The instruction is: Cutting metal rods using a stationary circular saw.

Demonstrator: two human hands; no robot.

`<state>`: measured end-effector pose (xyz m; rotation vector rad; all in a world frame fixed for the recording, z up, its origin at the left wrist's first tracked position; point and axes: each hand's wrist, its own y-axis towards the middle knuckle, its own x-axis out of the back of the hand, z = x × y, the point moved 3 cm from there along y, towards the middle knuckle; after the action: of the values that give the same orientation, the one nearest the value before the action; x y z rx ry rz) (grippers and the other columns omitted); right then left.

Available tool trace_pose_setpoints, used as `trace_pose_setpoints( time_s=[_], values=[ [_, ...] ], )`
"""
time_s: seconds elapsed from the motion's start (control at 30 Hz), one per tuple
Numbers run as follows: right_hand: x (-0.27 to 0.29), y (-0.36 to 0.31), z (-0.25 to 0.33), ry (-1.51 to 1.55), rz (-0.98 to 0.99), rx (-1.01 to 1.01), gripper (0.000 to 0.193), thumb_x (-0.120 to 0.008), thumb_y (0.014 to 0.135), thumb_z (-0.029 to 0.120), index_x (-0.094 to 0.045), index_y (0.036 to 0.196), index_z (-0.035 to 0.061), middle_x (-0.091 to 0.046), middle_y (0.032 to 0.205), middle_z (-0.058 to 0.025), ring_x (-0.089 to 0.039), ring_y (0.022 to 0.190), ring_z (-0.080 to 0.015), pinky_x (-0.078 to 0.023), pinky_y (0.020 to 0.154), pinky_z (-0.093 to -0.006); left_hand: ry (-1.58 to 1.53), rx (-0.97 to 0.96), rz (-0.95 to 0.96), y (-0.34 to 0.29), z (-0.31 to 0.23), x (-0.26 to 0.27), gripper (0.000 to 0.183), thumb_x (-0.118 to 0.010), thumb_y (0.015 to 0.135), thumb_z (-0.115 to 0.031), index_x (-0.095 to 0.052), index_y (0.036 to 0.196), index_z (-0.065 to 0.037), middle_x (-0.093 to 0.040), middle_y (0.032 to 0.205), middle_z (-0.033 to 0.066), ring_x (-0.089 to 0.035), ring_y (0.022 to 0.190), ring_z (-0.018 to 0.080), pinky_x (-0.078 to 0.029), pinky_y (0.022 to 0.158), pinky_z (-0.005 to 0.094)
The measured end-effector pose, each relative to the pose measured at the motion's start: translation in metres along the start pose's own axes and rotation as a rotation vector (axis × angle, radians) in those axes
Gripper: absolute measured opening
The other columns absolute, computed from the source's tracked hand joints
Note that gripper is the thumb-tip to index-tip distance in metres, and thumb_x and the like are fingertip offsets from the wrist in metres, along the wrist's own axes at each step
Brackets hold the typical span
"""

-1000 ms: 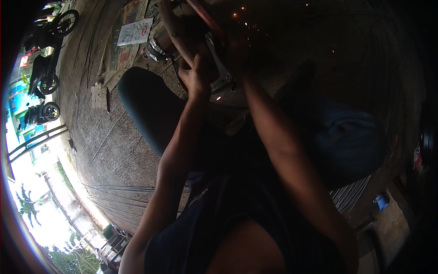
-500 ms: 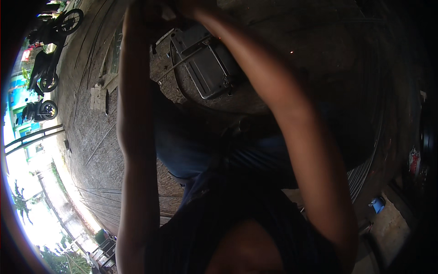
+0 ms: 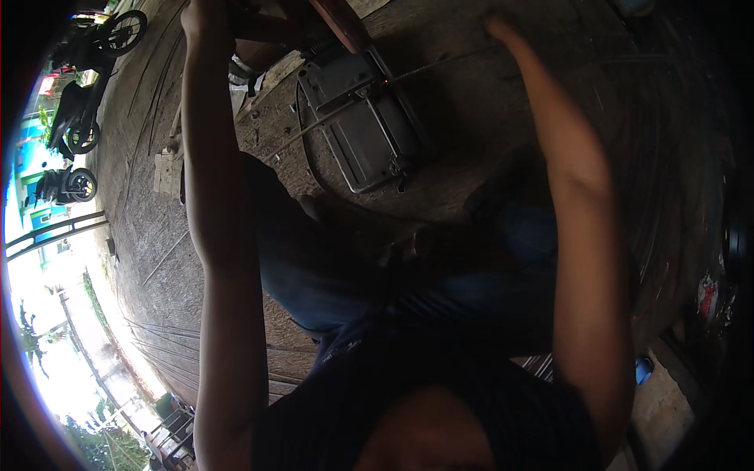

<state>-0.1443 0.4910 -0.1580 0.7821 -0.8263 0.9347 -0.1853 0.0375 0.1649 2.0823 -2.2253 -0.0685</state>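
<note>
In the head view, the grey metal base (image 3: 349, 129) of what looks like a cutting machine sits on the rough floor (image 3: 153, 235) ahead of the person's knees, turned at a slant. A thin rod (image 3: 310, 127) lies across it, passing the clamp (image 3: 363, 93) and reaching out on both sides; a small red glow (image 3: 386, 82) shows near the base's right edge. A reddish-brown bar (image 3: 342, 23) slopes down to the base's far end. The left hand (image 3: 196, 14) is at the upper edge, mostly cut off, so I cannot tell whether it is spread or gripping. The right hand (image 3: 499, 27) is out to the right, near the line of the rod, well apart from the base; it is dark and blurred, and whether it pinches anything cannot be told. The step in hand seems to be lining up the rod across the base; the next move probably calls for steadying it straight in the clamp, fingers clear of the glow.
</note>
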Motion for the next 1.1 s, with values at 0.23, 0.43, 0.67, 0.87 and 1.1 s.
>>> trace_pose_setpoints(
  time_s=[0.23,0.43,0.67,0.87,1.1],
  values=[
    [-0.137,-0.089,0.084,-0.196,0.212,0.406,0.036,-0.053,0.079,0.010,-0.060,0.114,0.0019,-0.060,0.111,-0.0255,-0.057,0.105,-0.0381,-0.043,0.094,-0.0450,0.097,-0.043,-0.069,-0.006,-0.013,0.053,0.034,-0.056,0.082,-0.040,-0.061,0.088,-0.007,-0.056,0.070,0.0058,-0.050,0.056,0.0174,-0.043,0.053,0.0334],
    [-0.135,-0.074,0.029,-0.208,0.408,0.482,0.034,-0.061,0.079,0.013,-0.061,0.112,0.0089,-0.060,0.110,-0.0189,-0.057,0.103,-0.0362,-0.045,0.088,-0.0456,0.089,-0.019,0.009,0.017,0.010,0.038,0.038,-0.045,0.090,-0.032,-0.058,0.109,-0.002,-0.064,0.095,0.0137,-0.058,0.078,0.0215,-0.046,0.072,0.0385],
    [-0.096,-0.043,0.034,-0.112,0.181,0.677,0.023,-0.057,0.086,0.024,-0.064,0.096,0.0052,-0.062,0.095,-0.0189,-0.059,0.093,-0.0368,-0.046,0.081,-0.0469,0.149,-0.047,-0.076,-0.001,0.009,0.025,0.044,-0.046,0.088,-0.042,-0.059,0.102,-0.002,-0.061,0.087,0.0110,-0.055,0.070,0.0206,-0.045,0.067,0.0375],
    [-0.063,-0.032,0.009,-0.223,0.427,0.557,0.033,-0.058,0.086,0.034,-0.063,0.094,0.0018,-0.063,0.095,-0.0193,-0.059,0.093,-0.0373,-0.046,0.081,-0.0464,0.034,-0.060,-0.138,-0.015,-0.001,-0.003,0.036,-0.053,0.083,-0.041,-0.060,0.091,-0.006,-0.058,0.074,0.0074,-0.051,0.060,0.0187,-0.044,0.058,0.0360],
    [-0.011,-0.029,0.059,-0.007,0.375,0.415,0.041,-0.058,0.085,0.040,-0.066,0.097,0.0013,-0.065,0.097,-0.0207,-0.061,0.092,-0.0379,-0.046,0.080,-0.0466,0.024,0.096,-0.179,-0.005,-0.005,0.018,0.033,-0.058,0.080,-0.041,-0.062,0.085,-0.008,-0.055,0.065,0.0058,-0.049,0.056,0.0174,-0.045,0.059,0.0376]
  ],
)
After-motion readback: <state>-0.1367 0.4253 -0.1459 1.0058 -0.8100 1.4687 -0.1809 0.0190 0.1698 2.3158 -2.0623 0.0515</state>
